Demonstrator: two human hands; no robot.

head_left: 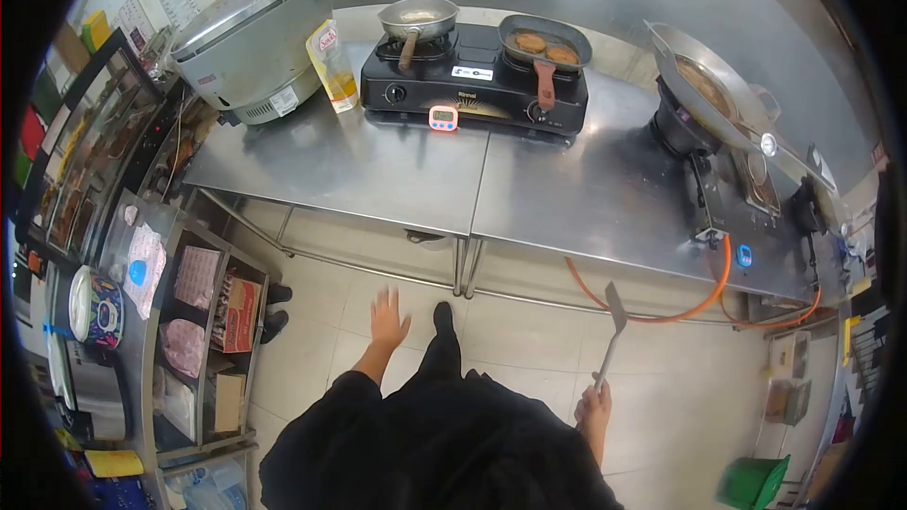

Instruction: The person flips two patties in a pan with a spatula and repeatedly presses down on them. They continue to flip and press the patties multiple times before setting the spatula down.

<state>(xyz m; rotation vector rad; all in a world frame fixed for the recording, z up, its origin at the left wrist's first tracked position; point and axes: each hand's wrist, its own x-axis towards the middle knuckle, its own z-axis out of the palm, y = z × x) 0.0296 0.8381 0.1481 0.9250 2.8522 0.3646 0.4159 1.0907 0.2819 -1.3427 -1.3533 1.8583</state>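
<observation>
My right hand (593, 405) is closed around the handle of a metal spatula (612, 326), its flat blade pointing up toward the counter edge. My left hand (386, 322) hangs over the floor with its fingers spread, holding nothing. Ahead, a black two-burner gas stove (472, 85) stands on the steel counter (378, 165). On its right burner a square frying pan (545, 43) holds browned patties (531, 42). The left burner carries a small round pan (419, 19) with a wooden handle. A pink timer (443, 118) leans at the stove's front.
A large rice cooker (248, 42) and an oil pouch (333, 66) stand left of the stove. At right, a wide wok (704, 80) sits on a burner, with an orange gas hose (726, 269) hanging below. A shelf unit (203, 340) is at left; a green bin (754, 482) is lower right.
</observation>
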